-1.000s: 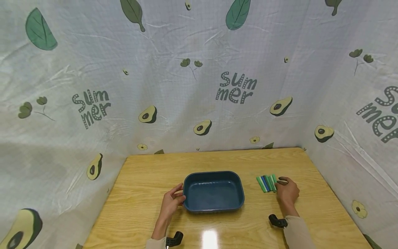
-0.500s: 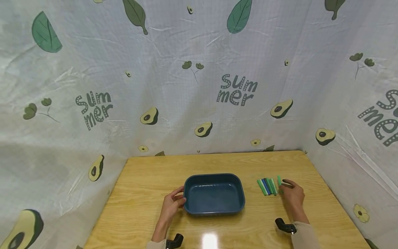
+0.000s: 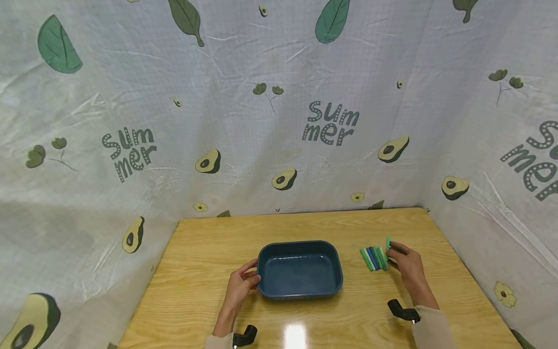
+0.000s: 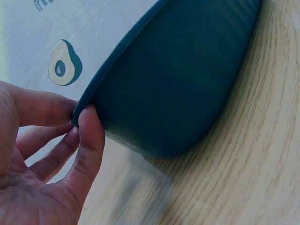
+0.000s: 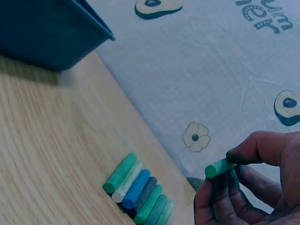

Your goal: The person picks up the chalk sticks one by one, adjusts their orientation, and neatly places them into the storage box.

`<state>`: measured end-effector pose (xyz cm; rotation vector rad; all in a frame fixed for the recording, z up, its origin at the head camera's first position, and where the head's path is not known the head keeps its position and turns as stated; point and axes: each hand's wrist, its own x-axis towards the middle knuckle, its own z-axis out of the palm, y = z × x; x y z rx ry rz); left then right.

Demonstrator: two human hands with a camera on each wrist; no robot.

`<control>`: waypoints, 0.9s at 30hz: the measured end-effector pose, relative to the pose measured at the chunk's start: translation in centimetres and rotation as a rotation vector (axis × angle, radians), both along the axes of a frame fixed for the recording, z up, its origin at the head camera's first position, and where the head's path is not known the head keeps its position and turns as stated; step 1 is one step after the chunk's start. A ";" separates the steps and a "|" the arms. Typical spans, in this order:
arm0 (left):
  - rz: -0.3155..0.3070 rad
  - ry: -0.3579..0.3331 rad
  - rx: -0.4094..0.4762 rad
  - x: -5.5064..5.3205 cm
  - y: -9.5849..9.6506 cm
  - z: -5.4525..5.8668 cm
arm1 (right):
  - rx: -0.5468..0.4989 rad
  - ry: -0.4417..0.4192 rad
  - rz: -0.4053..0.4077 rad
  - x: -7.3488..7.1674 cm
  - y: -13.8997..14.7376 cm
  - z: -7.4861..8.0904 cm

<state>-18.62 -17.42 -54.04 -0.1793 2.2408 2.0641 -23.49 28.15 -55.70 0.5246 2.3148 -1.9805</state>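
A dark blue rectangular tray stands on the wooden table. My left hand pinches its left rim, with the thumb inside and the fingers outside, as the left wrist view shows. To the tray's right, my right hand holds a green chalk stick between thumb and fingers, raised off the table. Beside that hand lies a row of several chalk sticks, side by side: a green chalk, a white chalk, a blue chalk and more greenish ones. Dark dust marks the right fingertips.
The wooden table is bounded by a hanging white curtain printed with avocados and leaves at the back and both sides. Each wrist bears a black camera mount. A bright light reflection shows at the table's near edge.
My right hand has taken the green chalk from the row's right end, drawn it rightward, then lifted it and shifted slightly back left. My left hand stays on the tray's rim.
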 end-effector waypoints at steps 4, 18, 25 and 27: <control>0.006 -0.004 -0.001 0.0 0.0 -0.3 | -0.053 0.030 0.045 0.1 -0.2 0.5; 0.005 -0.009 0.020 0.4 0.1 1.0 | -0.145 0.149 0.187 0.1 -2.5 3.1; 0.006 -0.007 0.011 0.4 0.1 1.0 | -0.139 0.133 0.249 0.1 -4.3 4.0; 0.006 -0.007 0.014 0.4 0.0 1.0 | -0.154 0.138 0.269 0.1 -4.8 4.2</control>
